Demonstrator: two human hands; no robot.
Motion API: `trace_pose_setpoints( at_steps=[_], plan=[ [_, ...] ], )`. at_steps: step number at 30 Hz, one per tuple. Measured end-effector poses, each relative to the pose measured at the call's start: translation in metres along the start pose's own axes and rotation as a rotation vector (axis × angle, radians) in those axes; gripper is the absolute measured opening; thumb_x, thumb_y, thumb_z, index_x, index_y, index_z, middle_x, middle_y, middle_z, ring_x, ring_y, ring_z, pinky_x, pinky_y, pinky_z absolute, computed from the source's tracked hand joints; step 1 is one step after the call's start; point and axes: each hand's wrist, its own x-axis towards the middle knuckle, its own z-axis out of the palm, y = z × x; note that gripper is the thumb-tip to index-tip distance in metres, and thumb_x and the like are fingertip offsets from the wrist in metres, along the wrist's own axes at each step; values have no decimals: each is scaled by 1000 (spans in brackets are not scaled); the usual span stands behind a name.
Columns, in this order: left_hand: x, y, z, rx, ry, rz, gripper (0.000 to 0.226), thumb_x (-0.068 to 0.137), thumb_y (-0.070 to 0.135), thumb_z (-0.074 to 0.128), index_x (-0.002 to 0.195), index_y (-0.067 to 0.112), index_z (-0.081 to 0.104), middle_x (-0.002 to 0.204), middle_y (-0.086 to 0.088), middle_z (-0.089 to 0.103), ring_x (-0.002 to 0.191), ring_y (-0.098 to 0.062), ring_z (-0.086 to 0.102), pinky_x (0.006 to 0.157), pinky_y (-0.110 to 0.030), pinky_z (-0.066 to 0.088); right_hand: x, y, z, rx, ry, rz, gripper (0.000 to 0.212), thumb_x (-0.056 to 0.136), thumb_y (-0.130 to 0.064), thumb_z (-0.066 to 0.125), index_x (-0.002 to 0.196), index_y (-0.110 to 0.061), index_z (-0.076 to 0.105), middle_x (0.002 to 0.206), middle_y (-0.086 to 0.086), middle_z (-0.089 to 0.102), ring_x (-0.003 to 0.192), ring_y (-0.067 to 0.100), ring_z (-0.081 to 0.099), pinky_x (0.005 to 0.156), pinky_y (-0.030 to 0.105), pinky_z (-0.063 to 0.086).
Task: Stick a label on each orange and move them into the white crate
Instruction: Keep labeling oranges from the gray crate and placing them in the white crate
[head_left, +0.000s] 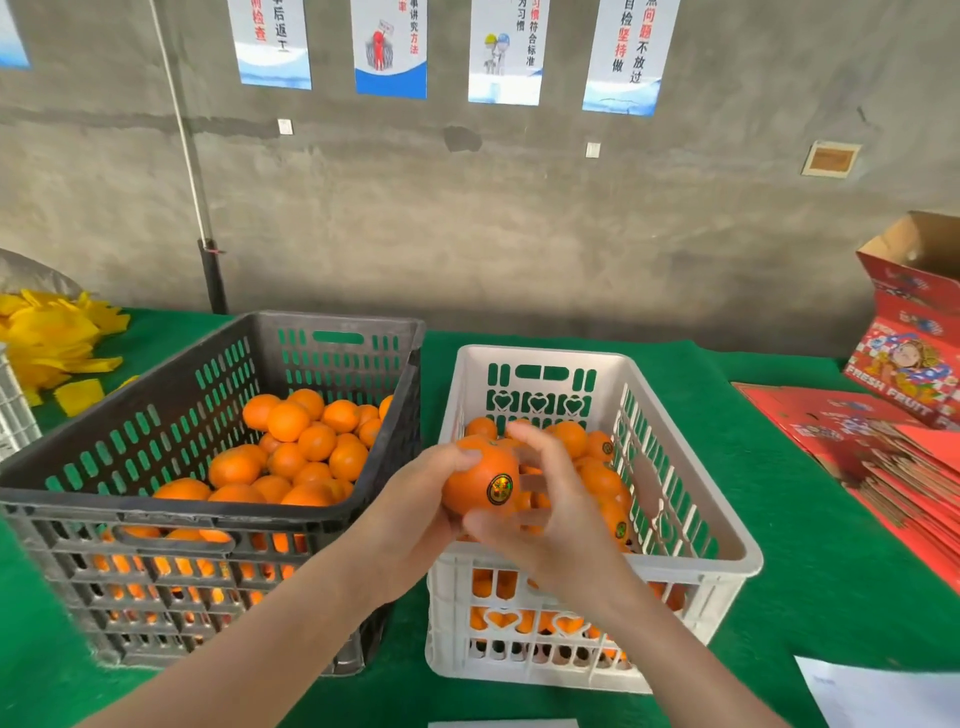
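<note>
Both forearms reach in from the near edge of the green tabletop and meet above the near left corner of the white crate. The left hand grips an orange from its left side: the thumb lies curled over the top of the fruit, and the other fingers are hidden behind and beneath it. The orange is held in the air over the crate's near rim, with a round dark-and-gold label stuck on the side facing the camera. The right hand hangs just right of the orange, palm turned toward it, its fingers spread and loosely bent and holding nothing. Its thumb sits at the fruit's lower edge, but whether it touches cannot be told, and the fingers are somewhat blurred. Inside the white crate lie labelled oranges, heaped toward its right side. To its left stands a black crate, just beside it, with a pile of oranges. Yellow pieces lie at the tabletop's far left corner, flattened red fruit boxes are stacked along its right edge with an open red box behind them, and a white sheet lies at the near right corner.
</note>
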Motion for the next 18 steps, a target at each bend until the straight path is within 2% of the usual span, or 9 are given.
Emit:
trace_pose_setpoints(
  at_steps=[3,5,7,9,11,12,13,15,18],
  plan=[
    [16,-10,2,-22,69,-8,50,75,39,61,119,14,60,105,-14,72,90,-24,71,64,-31,57,8,15,9,-177,83,-105,66,73,-20,76,121,-43,37,119,-17,44,108,-4,46,84,15,47],
    [36,-18,0,132,186,18,39,90,48,50,118,22,59,104,-10,72,88,-20,71,64,-31,58,24,25,2,-218,124,-86,63,72,-18,77,113,-43,38,113,-13,45,102,0,47,78,15,47],
    [61,-23,1,408,291,81,32,101,40,35,123,24,53,106,-6,67,88,-20,68,77,-37,57,48,38,-12,-265,154,-45,58,70,-20,78,110,-39,41,109,-13,47,99,4,48,77,18,45],
    [80,-32,-2,697,276,126,27,104,20,34,127,17,48,118,-10,60,99,-24,60,93,-38,50,76,60,-30,-368,174,63,55,70,-19,77,114,-32,45,113,-6,47,99,9,46,78,22,40],
    [91,-45,-11,1092,189,158,30,99,12,42,127,8,53,125,-12,56,104,-24,57,88,-24,48,101,87,-49,-497,144,236,59,71,-15,73,122,-23,46,119,5,46,99,16,47,76,25,39],
    [91,-52,-17,1269,162,148,31,97,13,46,126,10,55,126,-9,56,106,-22,56,86,-19,43,110,101,-57,-561,103,318,60,72,-13,71,126,-19,45,121,9,46,100,20,50,73,27,41],
    [90,-56,-20,1386,157,135,31,96,16,48,126,14,55,126,-4,56,108,-20,56,87,-21,42,116,115,-63,-627,53,380,57,74,-11,68,126,-16,45,122,11,46,102,23,51,72,28,43],
    [87,-60,-26,1443,155,136,30,96,23,50,126,22,55,119,1,61,102,-13,58,85,-23,47,125,141,-72,-738,-32,452,51,79,-9,63,127,-12,44,125,15,45,105,27,51,77,33,47],
    [91,-61,-27,1440,185,160,30,94,31,54,123,24,55,110,4,64,95,-11,59,82,-24,49,131,168,-72,-805,-124,484,60,86,-5,54,141,-11,30,129,20,45,111,35,52,78,40,47]
  ],
)
